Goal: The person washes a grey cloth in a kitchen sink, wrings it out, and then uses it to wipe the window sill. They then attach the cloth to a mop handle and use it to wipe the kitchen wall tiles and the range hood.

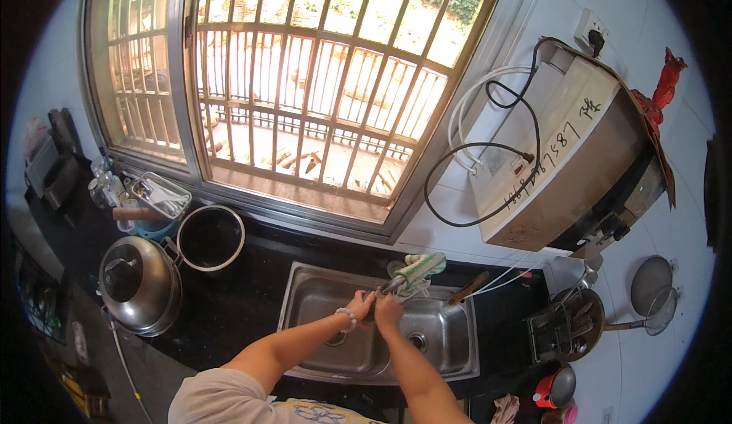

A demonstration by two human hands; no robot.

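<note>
My left hand [360, 306], with a beaded bracelet on its wrist, and my right hand [388, 312] are close together over the divider of a steel double sink [314, 293]. The fingers of both are closed, and what lies between them is too small and hidden to name. Just beyond them is the faucet [393, 285]. A green and white striped cloth [421, 271] hangs over it. To the right, a brown-handled utensil [468, 289] leans at the sink's back edge.
A lidded steel pot [139, 287] and an open dark pot [210, 238] stand on the left counter [236, 309]. Behind them is a utensil basket [162, 196]. A boxy appliance [553, 168] with loose cords hangs at the right, above a utensil rack [550, 331]. A barred window [320, 104] faces me.
</note>
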